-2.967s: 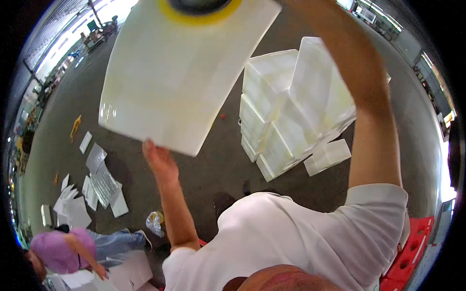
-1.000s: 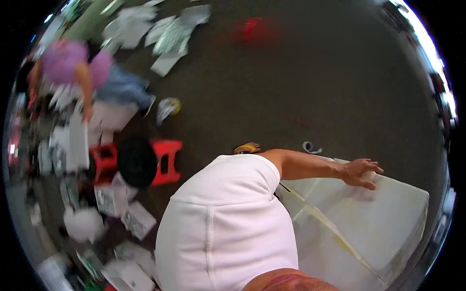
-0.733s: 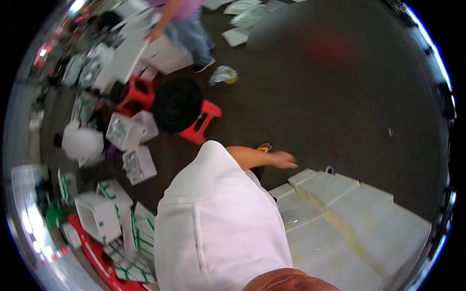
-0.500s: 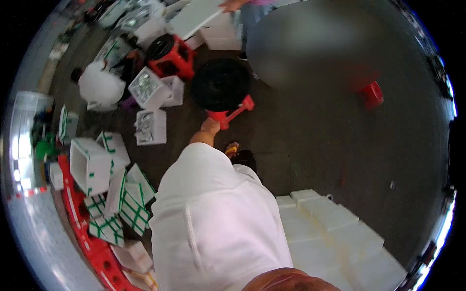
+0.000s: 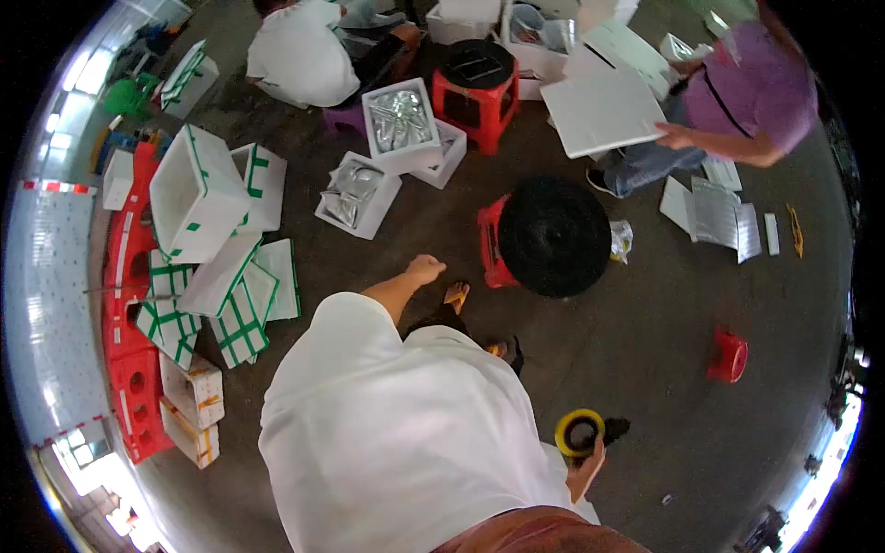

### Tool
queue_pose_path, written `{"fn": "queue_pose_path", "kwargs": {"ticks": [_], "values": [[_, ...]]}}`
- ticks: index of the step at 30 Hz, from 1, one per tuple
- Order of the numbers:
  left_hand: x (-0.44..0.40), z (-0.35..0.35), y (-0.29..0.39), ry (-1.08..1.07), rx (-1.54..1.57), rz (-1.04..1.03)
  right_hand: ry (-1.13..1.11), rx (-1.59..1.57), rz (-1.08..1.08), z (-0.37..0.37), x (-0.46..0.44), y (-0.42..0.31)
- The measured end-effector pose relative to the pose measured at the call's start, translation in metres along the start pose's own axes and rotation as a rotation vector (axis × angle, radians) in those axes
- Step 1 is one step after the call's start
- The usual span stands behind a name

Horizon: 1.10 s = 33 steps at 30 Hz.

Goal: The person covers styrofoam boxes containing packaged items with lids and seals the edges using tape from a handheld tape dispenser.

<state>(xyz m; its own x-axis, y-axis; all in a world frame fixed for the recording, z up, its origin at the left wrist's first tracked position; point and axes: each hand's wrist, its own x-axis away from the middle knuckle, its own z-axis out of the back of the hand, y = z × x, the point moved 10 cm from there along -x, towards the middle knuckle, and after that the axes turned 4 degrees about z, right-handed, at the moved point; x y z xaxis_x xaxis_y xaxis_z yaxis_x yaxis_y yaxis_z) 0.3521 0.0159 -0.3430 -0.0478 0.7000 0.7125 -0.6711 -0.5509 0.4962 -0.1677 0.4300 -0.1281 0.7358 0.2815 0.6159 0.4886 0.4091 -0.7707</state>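
My left hand [image 5: 426, 268] is held out over the dark floor with its fingers curled closed; nothing shows in it. A short way to its right stands a red stool [image 5: 493, 245] with a wide round black top [image 5: 556, 237], apart from the hand. Low on my right side, my right hand [image 5: 586, 472] grips a roll of yellow tape [image 5: 562, 439] by its near edge. A dark patch beside the roll is too unclear to name.
White foam boxes with green tape [image 5: 199, 198] pile up by a red barrier [image 5: 131, 304]. Silver packs fill a foam box [image 5: 415, 158]. A person in purple [image 5: 756, 88] holds a white foam board [image 5: 599, 115]; another in white [image 5: 300, 55] sits. A red bucket [image 5: 728, 357] is rightward.
My left hand has let go of the red stool, which now stands farther right in view. The view has turned, and my right hand with the tape roll has come into sight.
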Motion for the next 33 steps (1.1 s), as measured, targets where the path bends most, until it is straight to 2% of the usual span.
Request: {"fn": "queue_pose_path", "kwargs": {"ticks": [1,2,3,4,5,6,7,8,9,11,12,13,15,17,19,20,21,23,24,25,27,29,30,33], "values": [[-0.008,0.031,-0.008,0.036,0.037,0.055,0.014,0.033,-0.058,-0.036,0.001,-0.001],[-0.032,0.057,-0.028,0.158,0.143,0.008,-0.273,-0.069,-0.011,-0.079,-0.029,0.009],[-0.056,0.082,-0.048,0.285,0.252,-0.041,-0.335,-0.074,-0.039,-0.123,-0.035,0.005],[-0.052,0.114,-0.044,0.258,0.291,0.02,-0.414,-0.025,-0.113,-0.159,-0.047,0.004],[-0.037,0.138,-0.039,0.227,0.339,0.088,-0.238,0.243,-0.1,-0.204,-0.022,-0.027],[-0.027,0.157,-0.037,0.242,0.352,0.1,-0.372,0.301,-0.111,-0.242,-0.059,-0.013],[-0.018,0.18,-0.044,0.329,0.536,0.142,-0.506,0.357,-0.113,-0.281,-0.091,-0.001],[-0.015,0.202,-0.055,0.411,0.715,0.18,-0.69,0.306,-0.136,-0.34,-0.08,-0.009],[-0.034,0.211,-0.076,0.408,0.713,0.181,-0.872,0.251,-0.165,-0.399,-0.063,-0.019],[-0.09,0.252,-0.124,0.594,0.555,0.173,-0.701,0.146,-0.17,-0.479,-0.074,-0.02],[-0.1,0.271,-0.113,0.558,0.495,0.141,-0.802,-0.026,-0.246,-0.537,-0.03,-0.036],[-0.109,0.289,-0.1,0.524,0.436,0.106,-0.828,-0.094,-0.271,-0.581,-0.023,-0.033],[-0.126,0.355,-0.076,0.733,0.44,0.228,-0.898,-0.136,-0.346,-0.672,-0.038,-0.001],[-0.214,0.408,-0.058,0.657,0.35,0.228,-0.829,-0.048,-0.354,-0.75,-0.043,0.03],[-0.297,0.447,-0.061,0.828,0.337,0.071,-0.775,0.092,-0.326,-0.824,-0.057,0.068],[-0.348,0.469,-0.061,0.852,0.286,0.022,-0.851,-0.021,-0.369,-0.874,-0.05,0.085],[-0.389,0.491,-0.051,0.836,0.274,0.025,-0.926,-0.148,-0.408,-0.92,-0.049,0.108],[-0.442,0.519,-0.022,0.851,0.156,0.061,-0.773,0.086,-0.424,-0.975,-0.052,0.143],[-0.478,0.528,-0.014,0.807,0.164,0.078,-0.886,-0.024,-0.476,-1.016,-0.052,0.165],[-0.517,0.533,-0.013,0.765,0.171,0.098,-0.701,0.124,-0.477,-1.034,-0.062,0.181],[-0.591,0.534,-0.019,0.674,0.102,0.132,-0.587,0.17,-0.545,-1.067,-0.085,0.218],[-0.656,0.524,-0.02,0.528,0.009,-0.038,-0.615,0.044,-0.554,-1.094,-0.105,0.248],[-0.67,0.519,-0.021,0.466,-0.017,-0.019,-0.666,-0.079,-0.535,-1.102,-0.11,0.255],[-0.708,0.513,-0.048,0.311,-0.118,0.071,-0.584,-0.125,-0.568,-1.091,-0.121,0.272]]}}
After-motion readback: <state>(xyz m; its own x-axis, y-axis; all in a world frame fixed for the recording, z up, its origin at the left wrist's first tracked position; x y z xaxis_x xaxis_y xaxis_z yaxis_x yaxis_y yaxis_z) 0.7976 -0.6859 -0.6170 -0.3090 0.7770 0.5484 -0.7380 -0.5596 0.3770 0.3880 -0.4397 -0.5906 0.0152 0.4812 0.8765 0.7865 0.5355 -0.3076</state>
